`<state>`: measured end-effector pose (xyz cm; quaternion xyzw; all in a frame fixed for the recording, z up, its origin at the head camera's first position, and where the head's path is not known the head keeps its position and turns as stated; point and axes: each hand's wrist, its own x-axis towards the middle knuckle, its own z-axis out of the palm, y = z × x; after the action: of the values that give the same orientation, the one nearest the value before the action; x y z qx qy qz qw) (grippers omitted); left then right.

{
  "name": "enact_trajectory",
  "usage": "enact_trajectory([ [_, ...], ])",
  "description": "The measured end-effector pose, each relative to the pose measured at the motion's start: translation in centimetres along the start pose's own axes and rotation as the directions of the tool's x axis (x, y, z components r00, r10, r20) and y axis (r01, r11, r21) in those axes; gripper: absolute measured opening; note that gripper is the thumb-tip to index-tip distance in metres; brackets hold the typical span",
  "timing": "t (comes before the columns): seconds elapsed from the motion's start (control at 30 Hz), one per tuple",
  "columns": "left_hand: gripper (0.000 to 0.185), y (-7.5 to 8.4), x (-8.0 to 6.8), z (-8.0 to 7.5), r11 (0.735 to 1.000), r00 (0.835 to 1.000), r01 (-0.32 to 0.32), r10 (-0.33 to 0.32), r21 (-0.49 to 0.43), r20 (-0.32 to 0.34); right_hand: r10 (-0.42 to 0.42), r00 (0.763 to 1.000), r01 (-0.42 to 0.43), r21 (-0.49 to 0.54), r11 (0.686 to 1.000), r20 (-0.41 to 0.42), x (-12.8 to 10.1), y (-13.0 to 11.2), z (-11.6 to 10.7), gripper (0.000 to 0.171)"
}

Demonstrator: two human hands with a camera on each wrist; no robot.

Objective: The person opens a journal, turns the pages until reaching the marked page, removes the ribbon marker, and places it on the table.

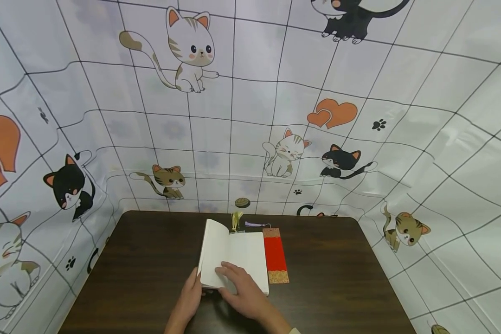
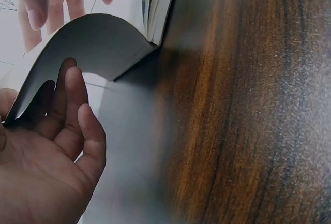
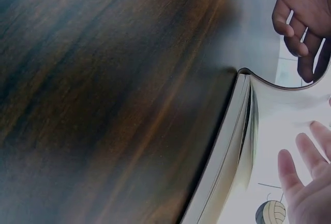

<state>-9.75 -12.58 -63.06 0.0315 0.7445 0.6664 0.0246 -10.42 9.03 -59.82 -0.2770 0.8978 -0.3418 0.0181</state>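
Bright, even head view with warped edges; wrist views dim, blurred

the book (image 1: 234,260) hides the left hand's (image 1: 189,297) fingertips under its raised cover, and the right hand (image 1: 244,290) covers part of the open page. both forearms are cut off by the head view's bottom edge. the tassels (image 1: 236,220) behind the book are too small to make out. in the right wrist view the right hand (image 3: 305,188) is cut by the frame's corner.
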Motion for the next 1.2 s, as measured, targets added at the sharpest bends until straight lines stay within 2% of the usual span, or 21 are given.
enact_trajectory([
  [0.17,0.059,-1.5,0.4,-0.3,1.0,1.0,-0.017,0.017,-0.001,-0.005,0.003,1.0,-0.003,-0.004,1.0,0.027,0.1,-0.2,-0.1,0.045],
  [0.2,0.063,-1.5,0.4,-0.3,1.0,1.0,0.021,-0.02,0.016,-0.02,0.008,0.999,-0.008,-0.004,1.0,0.034,0.1,-0.2,-0.1,0.045],
  [0.3,0.072,-1.8,0.7,-0.4,0.997,0.998,0.056,-0.054,0.05,-0.036,0.014,0.999,-0.013,-0.026,1.0,0.041,0.2,-0.2,-0.2,0.045],
  [0.37,0.079,-1.4,0.7,-0.3,0.994,0.994,0.099,-0.096,0.054,-0.051,0.022,0.999,-0.02,-0.04,0.999,0.043,0.3,-0.2,-0.2,0.045],
  [0.47,0.082,-0.3,0.7,0.0,0.99,0.992,0.116,-0.111,0.081,-0.063,0.026,0.999,-0.024,-0.05,0.998,0.042,0.4,-0.2,-0.3,0.045],
  [0.6,0.062,1.3,0.3,0.3,0.975,0.988,0.142,-0.129,0.171,-0.087,0.011,0.999,-0.009,-0.053,0.999,0.042,0.5,0.0,-0.4,0.044],
  [0.63,0.058,1.8,0.2,0.4,0.97,0.984,0.165,-0.149,0.18,-0.098,0.006,0.999,-0.003,-0.057,0.998,0.04,0.5,0.1,-0.4,0.043],
  [0.73,0.049,2.2,-0.1,0.6,0.958,0.98,0.187,-0.168,0.218,-0.105,0.001,1.0,0.001,-0.073,0.997,0.027,0.5,0.6,-0.6,0.04],
  [0.87,0.048,2.1,-0.2,0.7,0.958,0.981,0.184,-0.164,0.22,-0.107,0.033,0.999,-0.029,-0.146,0.989,0.023,0.5,1.5,-1.1,0.037],
  [1.03,0.05,2.1,-0.1,0.7,0.957,0.979,0.193,-0.172,0.218,-0.111,0.1,0.991,-0.074,-0.264,0.962,0.086,0.1,2.6,-1.3,0.041],
  [1.2,0.051,2.1,-0.2,0.7,0.956,0.978,0.198,-0.178,0.215,-0.11,0.153,0.981,-0.112,-0.293,0.949,0.119,-0.4,3.0,-1.3,0.038],
])
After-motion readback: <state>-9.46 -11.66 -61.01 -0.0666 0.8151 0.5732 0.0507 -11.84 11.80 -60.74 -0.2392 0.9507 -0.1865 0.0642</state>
